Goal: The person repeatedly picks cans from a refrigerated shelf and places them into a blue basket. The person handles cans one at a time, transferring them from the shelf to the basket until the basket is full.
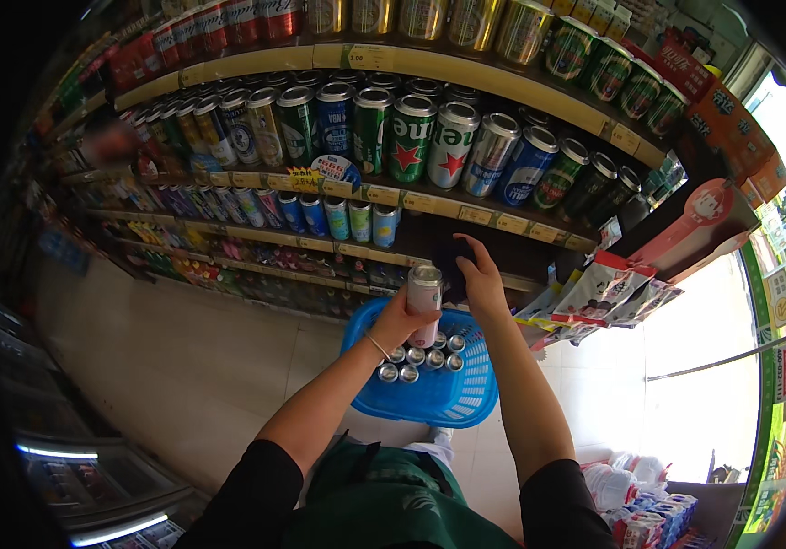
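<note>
As left hand [398, 326] grips pale can [425, 298], right hand [482, 279] dark cloth [450, 263], basket [429, 409] of cans [435, 359]

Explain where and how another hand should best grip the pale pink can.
Probably the upper wall of the pale pink can, just below its silver lid, coming from above: it is held lid-up, the left hand wraps its lower part, and a dark item at the right hand crowds its right side.
</note>
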`<state>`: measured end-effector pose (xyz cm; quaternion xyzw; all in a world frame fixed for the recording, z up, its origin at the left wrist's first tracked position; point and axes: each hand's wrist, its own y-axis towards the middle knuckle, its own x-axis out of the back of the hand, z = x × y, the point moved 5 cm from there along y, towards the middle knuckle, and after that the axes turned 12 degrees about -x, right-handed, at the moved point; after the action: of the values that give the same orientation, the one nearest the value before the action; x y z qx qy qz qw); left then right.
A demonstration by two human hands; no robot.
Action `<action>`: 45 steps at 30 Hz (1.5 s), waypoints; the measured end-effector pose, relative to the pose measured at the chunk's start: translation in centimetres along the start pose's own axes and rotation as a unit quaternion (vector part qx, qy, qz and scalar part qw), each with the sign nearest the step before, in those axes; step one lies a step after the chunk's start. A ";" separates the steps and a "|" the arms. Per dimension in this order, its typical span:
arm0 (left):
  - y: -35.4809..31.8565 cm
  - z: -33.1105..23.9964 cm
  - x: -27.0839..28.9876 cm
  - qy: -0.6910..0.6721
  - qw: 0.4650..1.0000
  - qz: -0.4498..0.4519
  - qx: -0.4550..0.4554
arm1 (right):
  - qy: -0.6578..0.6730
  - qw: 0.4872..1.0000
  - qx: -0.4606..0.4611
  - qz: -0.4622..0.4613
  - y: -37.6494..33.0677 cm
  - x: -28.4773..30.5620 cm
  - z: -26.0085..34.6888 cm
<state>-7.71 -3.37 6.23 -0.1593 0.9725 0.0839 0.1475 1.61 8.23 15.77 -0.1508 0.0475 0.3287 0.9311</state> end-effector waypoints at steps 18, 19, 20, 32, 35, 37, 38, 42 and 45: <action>-1.5 -3.1 -1.9 -0.303 0.942 -0.018 0.145 | -0.110 0.993 0.041 0.022 3.0 -3.4 -1.5; -1.8 -4.6 -2.3 -0.345 0.928 -0.036 0.136 | 0.081 0.989 -0.048 0.110 2.5 -4.4 -1.5; -1.8 -4.8 -2.1 -0.369 0.920 -0.017 0.128 | 0.137 0.967 -0.087 0.194 1.0 -5.3 -0.9; -0.4 -3.6 -1.4 -0.337 0.930 -0.088 0.115 | -0.275 0.939 0.195 -0.071 -3.0 -5.6 -1.2; 0.1 -3.3 0.3 -0.438 0.889 -0.088 0.102 | -0.445 0.853 0.274 -0.023 -8.6 -8.5 -2.8; -0.3 -2.1 2.2 -0.419 0.900 -0.011 0.116 | -0.505 0.819 0.271 -0.007 -10.8 -10.1 -3.6; -0.6 -1.6 2.3 -0.395 0.906 -0.068 0.134 | -0.519 0.817 0.253 -0.017 -10.6 -10.0 -3.2; -1.4 -1.9 0.0 -0.367 0.916 -0.055 0.150 | -0.505 0.811 0.262 -0.135 -4.9 -8.0 -0.2; -1.8 -3.9 -2.5 -0.318 0.937 0.032 0.144 | -0.418 0.892 0.143 -0.094 -0.9 -4.1 2.0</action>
<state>-5.85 -5.16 10.52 -0.0701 0.8813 -0.0058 0.4673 -1.08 5.72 18.64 0.1315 -0.3136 0.2616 0.9033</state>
